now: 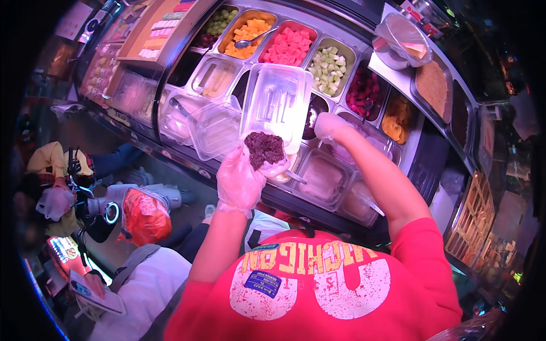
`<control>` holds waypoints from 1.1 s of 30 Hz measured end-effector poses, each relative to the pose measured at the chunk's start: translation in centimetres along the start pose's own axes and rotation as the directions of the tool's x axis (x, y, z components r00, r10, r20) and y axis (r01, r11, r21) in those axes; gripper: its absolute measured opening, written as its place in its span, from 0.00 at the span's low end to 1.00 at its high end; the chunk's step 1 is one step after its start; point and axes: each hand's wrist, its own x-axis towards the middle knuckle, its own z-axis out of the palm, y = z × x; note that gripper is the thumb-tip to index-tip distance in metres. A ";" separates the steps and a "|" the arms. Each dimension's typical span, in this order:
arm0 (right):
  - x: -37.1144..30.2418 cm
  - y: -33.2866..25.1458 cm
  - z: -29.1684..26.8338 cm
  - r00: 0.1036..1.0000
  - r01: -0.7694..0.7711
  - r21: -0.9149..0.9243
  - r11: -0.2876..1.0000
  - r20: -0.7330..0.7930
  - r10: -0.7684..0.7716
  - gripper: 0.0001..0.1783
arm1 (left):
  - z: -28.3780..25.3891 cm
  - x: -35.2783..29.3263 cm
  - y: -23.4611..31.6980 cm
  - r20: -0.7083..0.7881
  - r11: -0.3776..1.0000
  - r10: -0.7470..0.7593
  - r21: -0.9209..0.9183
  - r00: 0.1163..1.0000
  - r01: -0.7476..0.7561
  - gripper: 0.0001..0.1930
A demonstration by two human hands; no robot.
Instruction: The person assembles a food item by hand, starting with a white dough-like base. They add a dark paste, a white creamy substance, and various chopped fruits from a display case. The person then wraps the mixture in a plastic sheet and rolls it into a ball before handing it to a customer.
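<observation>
My left hand (242,179), in a thin clear plastic glove, is palm up and cups a lump of dark purple sticky rice (264,149). Right behind it a clear rectangular plastic tub (277,102) rests over the metal bins, with a second clear tub or lid (215,129) to its left. My right hand (330,126), gloved too, is at the edge of a round dark opening (314,111) with some white in it, right of the clear tub. Its fingertips are hidden, so I cannot make out whether it holds anything.
Metal bins beyond hold orange fruit cubes (250,37) with a spoon (250,41), pink-red cubes (289,45), pale green cubes (327,69) and dark red pieces (365,91). Lidded bins (321,176) line the near edge. A person with a phone (79,287) and a scooter (105,210) are at left.
</observation>
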 end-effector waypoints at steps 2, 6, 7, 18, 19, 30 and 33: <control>-1.8 0.7 -0.8 0.995 0.100 -0.096 0.990 0.023 -0.098 0.16 | 0.1 0.4 0.0 0.027 0.999 -0.005 -0.048 1.000 0.006 0.31; -3.8 3.1 1.4 0.867 -0.474 0.869 0.145 0.431 0.249 0.08 | 0.4 1.8 -0.3 0.053 0.998 0.001 -0.056 0.999 0.002 0.32; -6.1 1.2 -0.5 0.832 -0.509 0.860 0.012 0.489 0.263 0.08 | 0.4 2.0 -0.2 0.043 1.000 0.011 0.016 0.999 -0.012 0.32; -16.8 3.5 1.6 0.954 0.041 0.885 -0.463 0.103 0.282 0.07 | 0.8 7.5 -4.4 -0.039 0.960 0.110 0.265 0.993 -0.096 0.38; -19.0 2.9 0.2 0.955 0.063 0.896 -0.439 0.073 0.286 0.07 | 0.1 8.3 -4.7 -0.013 0.958 0.130 0.258 0.991 -0.122 0.37; -26.2 -5.5 1.0 0.846 0.345 0.926 -0.154 -0.236 0.479 0.11 | 5.9 7.0 -9.6 0.207 0.917 0.244 0.268 0.947 -0.295 0.35; -26.1 -6.1 2.6 0.796 0.415 0.909 -0.027 -0.349 0.494 0.12 | 6.4 6.8 -10.5 0.181 0.860 0.326 0.350 0.928 -0.371 0.37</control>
